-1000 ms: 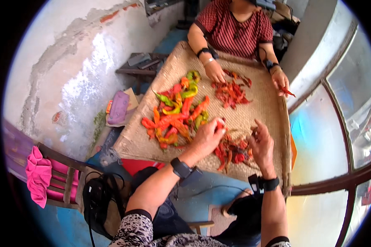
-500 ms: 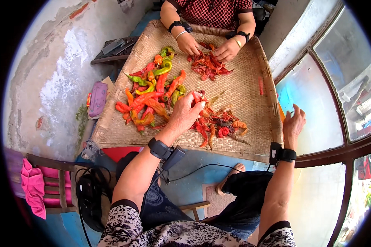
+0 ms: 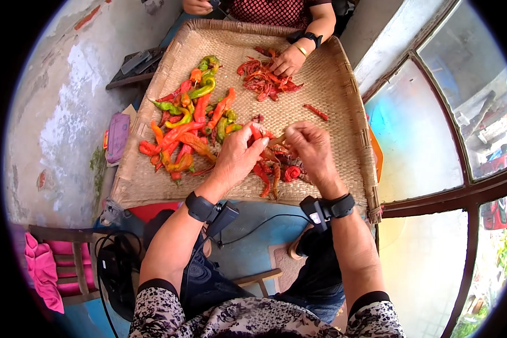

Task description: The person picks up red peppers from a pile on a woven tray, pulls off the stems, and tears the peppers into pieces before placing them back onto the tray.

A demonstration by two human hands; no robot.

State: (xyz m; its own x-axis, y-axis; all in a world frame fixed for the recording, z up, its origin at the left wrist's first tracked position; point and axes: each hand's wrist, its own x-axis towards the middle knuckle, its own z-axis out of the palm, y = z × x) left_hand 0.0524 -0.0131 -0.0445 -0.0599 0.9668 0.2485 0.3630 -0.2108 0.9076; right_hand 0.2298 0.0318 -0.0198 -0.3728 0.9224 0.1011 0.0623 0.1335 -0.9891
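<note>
Pepper (image 3: pixel 256 132), red, sits gripped in left hand (image 3: pixel 236 155); right hand (image 3: pixel 311 147), just rightward, pinches brown strip (image 3: pixel 278 139) pointing left.

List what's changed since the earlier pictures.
The right hand has swung left, seemingly pinching a dried pepper. The co-worker's right hand has left the far dried pile. A lone red pepper now lies on the tray. The left hand still holds a red pod; fresh peppers unchanged.

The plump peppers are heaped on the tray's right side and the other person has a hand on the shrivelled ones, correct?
No, the head view shows the plump peppers heaped on the left side of the tray; the other person's hand is on the shrivelled ones.
</note>
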